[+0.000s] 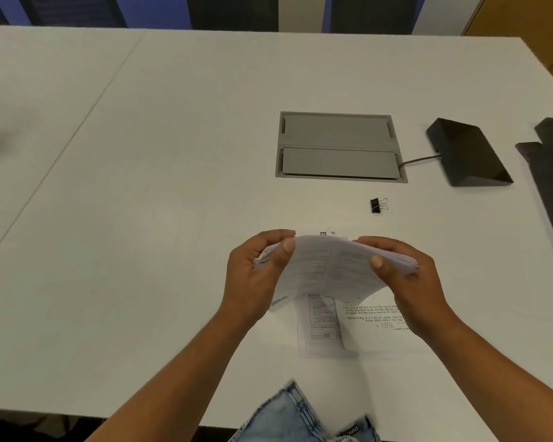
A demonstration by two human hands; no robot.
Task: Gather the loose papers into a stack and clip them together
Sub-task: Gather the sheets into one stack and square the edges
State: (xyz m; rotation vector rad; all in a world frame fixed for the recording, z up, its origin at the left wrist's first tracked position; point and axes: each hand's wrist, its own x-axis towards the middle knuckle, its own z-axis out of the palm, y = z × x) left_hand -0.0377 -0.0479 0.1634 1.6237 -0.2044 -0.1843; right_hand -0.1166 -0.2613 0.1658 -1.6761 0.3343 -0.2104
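Observation:
I hold a stack of printed papers (pixel 328 267) above the white table (pixel 173 186), bowed upward in the middle. My left hand (pixel 256 275) grips its left edge and my right hand (pixel 409 282) grips its right edge, thumbs on top. Beneath the stack, loose sheets (pixel 348 323) with print and handwriting lie flat on the table, partly hidden by the stack. A black binder clip (pixel 378 205) with silver handles lies on the table beyond the papers, apart from both hands.
A grey cable hatch (pixel 339 146) is set into the table behind the clip. A black wedge-shaped device (pixel 466 153) with a cord sits to the right, and another dark object (pixel 549 173) lies at the right edge. Denim fabric (pixel 300 416) shows at the near edge.

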